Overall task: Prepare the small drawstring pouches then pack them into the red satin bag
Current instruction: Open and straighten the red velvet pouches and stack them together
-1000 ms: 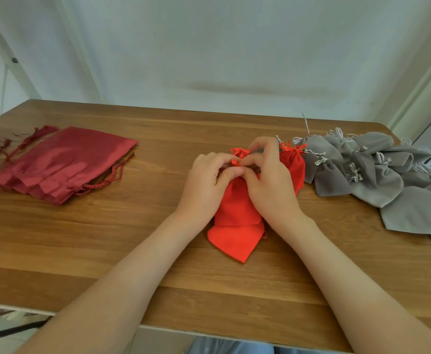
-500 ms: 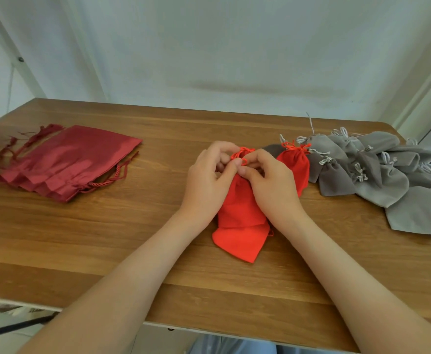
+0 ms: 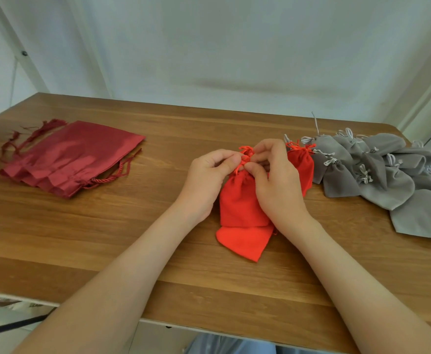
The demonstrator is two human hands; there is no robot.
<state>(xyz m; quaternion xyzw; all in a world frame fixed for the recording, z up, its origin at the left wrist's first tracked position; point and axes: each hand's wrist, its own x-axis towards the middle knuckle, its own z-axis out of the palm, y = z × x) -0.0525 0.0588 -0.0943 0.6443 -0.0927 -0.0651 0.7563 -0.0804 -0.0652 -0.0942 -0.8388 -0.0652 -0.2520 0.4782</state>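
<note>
Your counter (image 3: pixel 107 238) carries everything, with the work in the middle. At its far left the red satin bag (image 3: pixel 74 159) lies flat, apparently on top of a few more like it, its twisted cord trailing toward you. It looks thin and slick, so expect it to slide and collapse unless you hold the mouth by its hem. Along the right side sprawls the pile of grey pouches (image 3: pixel 377 175), overlapping, most with their necks gathered shut. Between those sit three red pouches: one behind your right hand (image 3: pixel 278 185) and touching the grey pile, one flat pouch (image 3: pixel 242 241) nearest you, and the red pouch (image 3: pixel 239 200) you are working on, lying over that flat one. It looks like soft, light velvet with no stiffness, so take it at the gathered neck, not the body. Your left hand (image 3: pixel 206 180) and right hand are both pinching its drawstring (image 3: pixel 246 153) at the neck, fingertips close together.
</note>
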